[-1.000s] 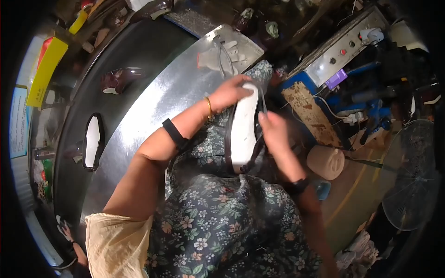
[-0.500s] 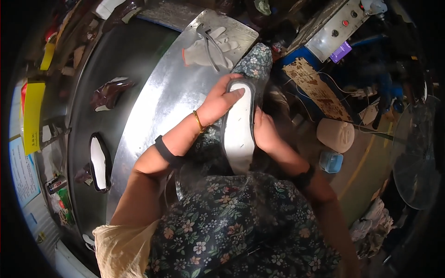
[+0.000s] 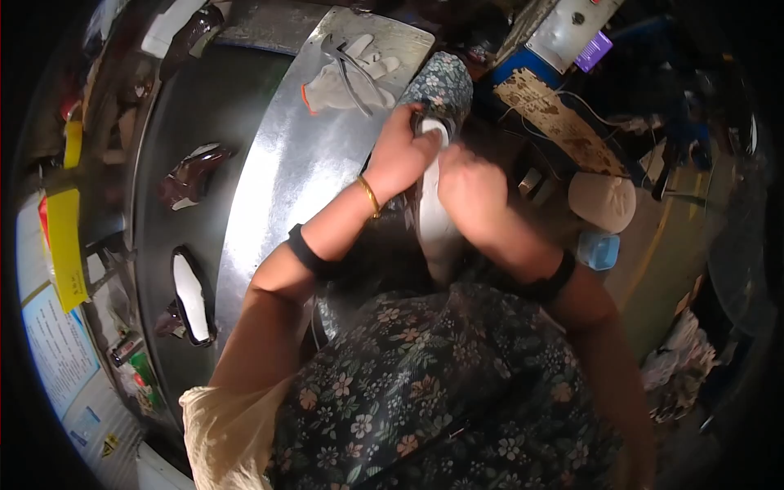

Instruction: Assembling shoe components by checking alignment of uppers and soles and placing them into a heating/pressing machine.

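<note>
Between my knees stands a shoe (image 3: 435,216), its long white bottom turned up and a dark edge around its far end. My left hand (image 3: 400,155) is closed around that far end, the thumb lying on the white bottom. Against the right side of the shoe, my right hand (image 3: 474,192) is curled into a fist, slightly smeared by motion. Whatever its fingers pinch is hidden. Ahead on the metal table (image 3: 273,171), pincers (image 3: 355,77) rest on a pale work glove (image 3: 331,91) with an orange cuff.
To the left runs a dark belt (image 3: 245,94) bearing a dark red shoe (image 3: 196,175) and another shoe with its white bottom up (image 3: 192,298). At right are a beige jug (image 3: 602,200), a blue container (image 3: 599,251) and a rusty board (image 3: 563,122).
My right hand has moved from the shoe's side up toward its far end and closed into a fist. The shoe has tilted, showing less of its bottom. The whole view has shifted slightly.
</note>
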Demonstrator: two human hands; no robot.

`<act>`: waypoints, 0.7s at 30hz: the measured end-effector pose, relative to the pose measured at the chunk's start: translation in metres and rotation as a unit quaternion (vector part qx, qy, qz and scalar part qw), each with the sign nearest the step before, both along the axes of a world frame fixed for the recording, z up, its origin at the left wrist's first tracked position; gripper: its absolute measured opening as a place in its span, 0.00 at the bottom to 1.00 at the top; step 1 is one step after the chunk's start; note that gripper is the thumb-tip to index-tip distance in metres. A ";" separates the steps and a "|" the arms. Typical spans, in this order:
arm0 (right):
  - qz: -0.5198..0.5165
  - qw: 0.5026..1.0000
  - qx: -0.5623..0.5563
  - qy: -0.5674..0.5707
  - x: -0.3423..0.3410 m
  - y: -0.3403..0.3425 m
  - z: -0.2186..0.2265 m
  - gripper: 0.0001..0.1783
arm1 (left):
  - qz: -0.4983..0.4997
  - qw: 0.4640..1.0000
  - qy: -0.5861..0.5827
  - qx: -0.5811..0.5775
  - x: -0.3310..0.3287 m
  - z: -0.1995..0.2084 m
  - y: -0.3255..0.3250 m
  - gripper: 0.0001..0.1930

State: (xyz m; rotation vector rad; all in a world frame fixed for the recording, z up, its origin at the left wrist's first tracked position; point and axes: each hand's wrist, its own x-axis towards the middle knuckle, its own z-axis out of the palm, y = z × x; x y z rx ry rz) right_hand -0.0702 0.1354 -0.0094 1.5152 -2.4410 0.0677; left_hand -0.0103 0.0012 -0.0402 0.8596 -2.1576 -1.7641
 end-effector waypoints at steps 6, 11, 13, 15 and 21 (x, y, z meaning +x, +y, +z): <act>-0.015 0.772 -0.121 -0.624 0.018 0.065 -0.035 0.32 | -0.016 0.995 0.015 0.102 0.009 0.016 0.001 0.19; -0.056 0.598 -0.122 -0.790 0.030 0.048 -0.012 0.33 | -0.028 0.929 0.097 0.355 0.028 0.027 -0.010 0.20; -0.066 0.570 -0.173 -0.801 0.035 0.046 -0.011 0.33 | 0.035 0.729 0.249 0.637 0.047 0.020 -0.019 0.25; -0.104 0.554 -0.224 -0.795 0.035 0.033 -0.019 0.34 | 0.070 0.898 0.145 0.410 0.050 0.015 -0.002 0.22; -0.051 0.835 -0.064 -0.544 0.049 0.018 -0.004 0.44 | -0.163 0.750 -0.251 -0.590 0.059 0.057 0.013 0.19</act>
